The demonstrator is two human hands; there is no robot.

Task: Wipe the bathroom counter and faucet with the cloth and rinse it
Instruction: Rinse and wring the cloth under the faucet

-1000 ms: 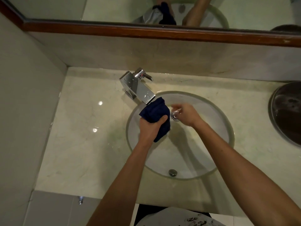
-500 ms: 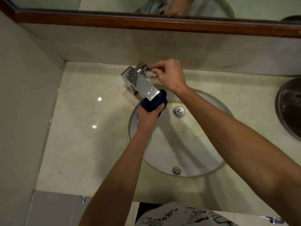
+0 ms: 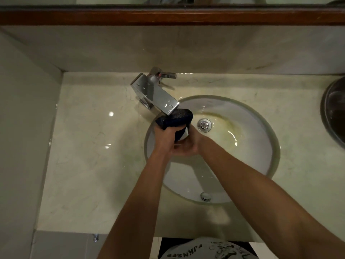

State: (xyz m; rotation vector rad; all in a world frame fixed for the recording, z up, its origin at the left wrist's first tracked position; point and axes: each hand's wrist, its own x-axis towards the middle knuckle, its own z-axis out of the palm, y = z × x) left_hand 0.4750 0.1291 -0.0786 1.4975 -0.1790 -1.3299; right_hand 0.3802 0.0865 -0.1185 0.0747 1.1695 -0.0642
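Both hands are bunched together over the basin: left hand (image 3: 165, 138) fingers curl tight round the dark blue cloth (image 3: 174, 119), right hand (image 3: 188, 144) wraps it from below. Cloth sits right under the chrome faucet (image 3: 155, 94) spout, at the sink's (image 3: 261, 165) ten o'clock, drain plug (image 3: 204, 125) just beside.

Bathroom: marble counter (image 3: 84, 165) with round sink (image 3: 261, 128), chrome faucet (image 3: 155, 94), wood-framed mirror (image 3: 168, 15).

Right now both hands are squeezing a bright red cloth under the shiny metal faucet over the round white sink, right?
Not quite. The cloth is dark blue, not red, as the head view shows. The left hand and right hand do hold it under the shiny metal faucet, over the round white sink.
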